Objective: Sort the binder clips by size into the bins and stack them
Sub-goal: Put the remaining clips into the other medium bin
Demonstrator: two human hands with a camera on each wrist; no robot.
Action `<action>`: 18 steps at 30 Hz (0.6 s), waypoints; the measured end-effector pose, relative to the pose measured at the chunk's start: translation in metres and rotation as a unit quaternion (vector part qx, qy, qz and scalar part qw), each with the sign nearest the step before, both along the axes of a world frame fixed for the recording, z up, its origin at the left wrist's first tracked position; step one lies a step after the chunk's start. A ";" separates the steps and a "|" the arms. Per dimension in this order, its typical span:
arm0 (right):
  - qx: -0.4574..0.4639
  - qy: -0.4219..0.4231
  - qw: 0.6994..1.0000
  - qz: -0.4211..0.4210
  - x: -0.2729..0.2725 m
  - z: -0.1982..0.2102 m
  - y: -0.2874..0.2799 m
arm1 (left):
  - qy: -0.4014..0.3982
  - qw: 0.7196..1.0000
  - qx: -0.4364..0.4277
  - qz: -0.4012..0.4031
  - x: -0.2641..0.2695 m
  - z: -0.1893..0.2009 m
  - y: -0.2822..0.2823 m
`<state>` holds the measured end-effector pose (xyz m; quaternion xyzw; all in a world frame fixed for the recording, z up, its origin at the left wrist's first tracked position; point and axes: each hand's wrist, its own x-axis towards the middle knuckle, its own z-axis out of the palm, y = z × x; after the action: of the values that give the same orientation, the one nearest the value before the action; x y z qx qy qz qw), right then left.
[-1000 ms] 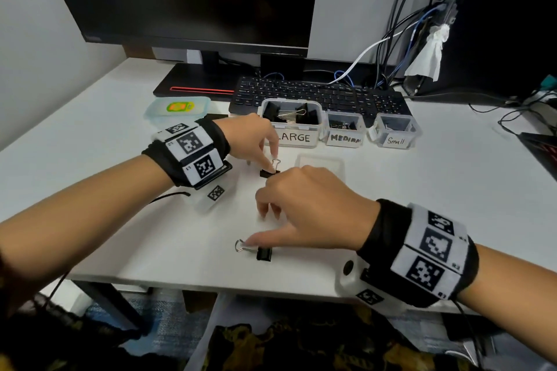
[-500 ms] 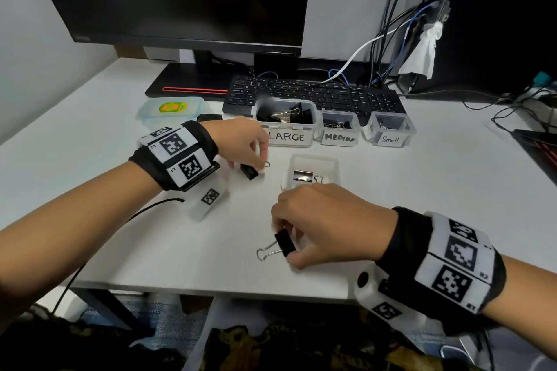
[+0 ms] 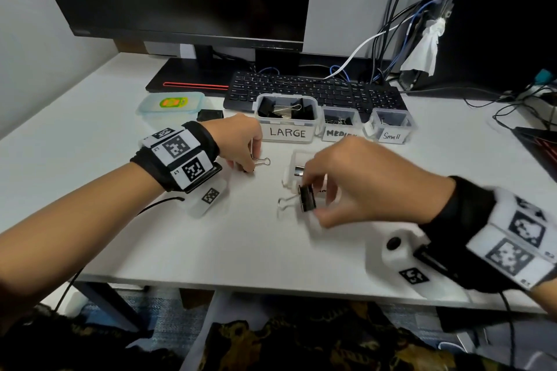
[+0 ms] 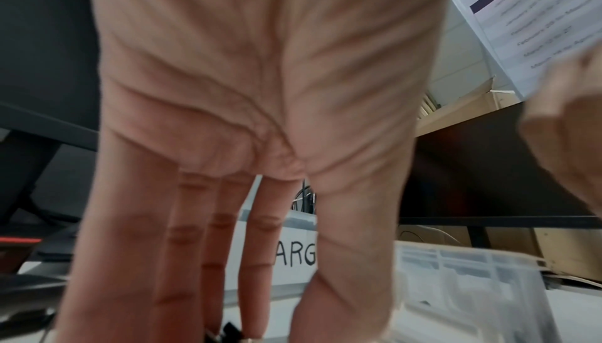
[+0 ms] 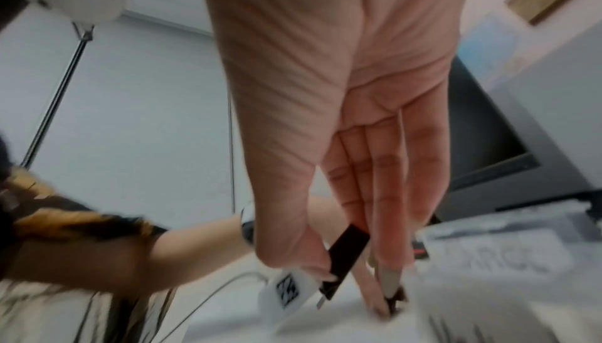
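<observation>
Right hand (image 3: pixel 361 184) pinches a black binder clip (image 3: pixel 307 198) between thumb and fingers, now lifted off the white desk (image 3: pixel 271 250) and carried toward the small clear tray (image 3: pixel 297 159), which it partly covers; half a second earlier the clip sat lower, nearer the desk edge. Left hand (image 3: pixel 241 141) still grips a second clip (image 3: pixel 261 161) with curled fingers, just before the bin labelled LARGE (image 3: pixel 286 122). Medium bin (image 3: pixel 340 126) and small bin (image 3: pixel 391 126) stand beside it.
</observation>
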<state>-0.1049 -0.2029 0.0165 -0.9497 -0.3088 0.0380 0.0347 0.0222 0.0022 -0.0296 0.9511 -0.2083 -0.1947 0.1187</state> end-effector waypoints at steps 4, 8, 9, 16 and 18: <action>0.052 -0.074 0.994 -0.068 0.019 0.021 -0.021 | -0.009 1.000 -0.006 0.008 0.001 -0.003 0.001; -0.005 -0.105 0.987 -0.120 0.035 0.010 -0.033 | -0.009 1.000 -0.007 0.008 -0.001 -0.003 0.000; -0.013 -0.101 0.987 -0.125 0.038 0.004 -0.032 | -0.010 1.000 -0.005 0.007 -0.002 -0.003 0.000; -0.042 -0.068 0.988 -0.132 0.045 -0.016 -0.026 | -0.016 1.000 0.010 0.005 -0.003 -0.004 0.002; -0.056 -0.074 0.987 -0.129 0.047 -0.018 -0.025 | -0.018 1.000 0.015 0.004 -0.003 -0.004 0.001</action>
<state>-0.0575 -0.2278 -0.0015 -0.9823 -0.1823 -0.0198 -0.0370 0.0195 0.0033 -0.0339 0.9571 -0.2033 -0.1800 0.1014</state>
